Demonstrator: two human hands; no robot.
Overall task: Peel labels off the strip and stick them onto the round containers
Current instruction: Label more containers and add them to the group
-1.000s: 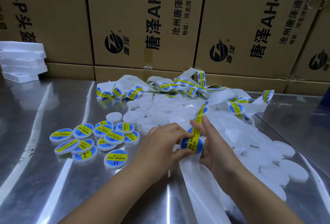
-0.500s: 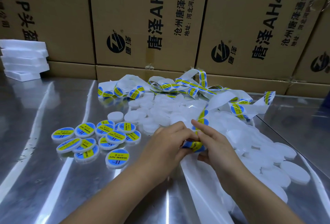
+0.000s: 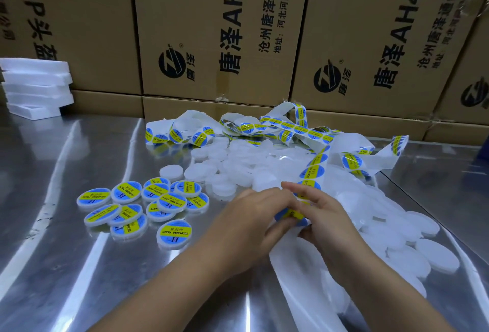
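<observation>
The left hand (image 3: 251, 218) and the right hand (image 3: 328, 215) have come closer together than a second ago. Back then a whole round label showed between the fingers. Now only a thin bit of blue and yellow peeks out. Both hands pinch that label (image 3: 289, 214), fingers curled around it, at the near edge of the white pile (image 3: 238, 170). I cannot tell if a container sits under the label.

A bare white paper strip (image 3: 299, 273), smooth and floppy, runs from the hands toward the person, along the near side of the pile. The label strip (image 3: 315, 171) goes up from the hands and over the pile. Its labels are round and shiny, blue with a yellow band.

The pile is made of plain round containers, flat like coins, milky white. Left of the pile lie the finished containers (image 3: 173, 231), each with a blue and yellow top, some leaning on each other. They all rest on the desk (image 3: 53, 252), which is shiny grey metal with bright streaks.

On the far side of the pile more label strip lies twisted in loops. Behind the pile stand big brown cardboard boxes (image 3: 211, 27) with black letters. Far left of the pile sits a stack of white foam trays (image 3: 34, 85).
</observation>
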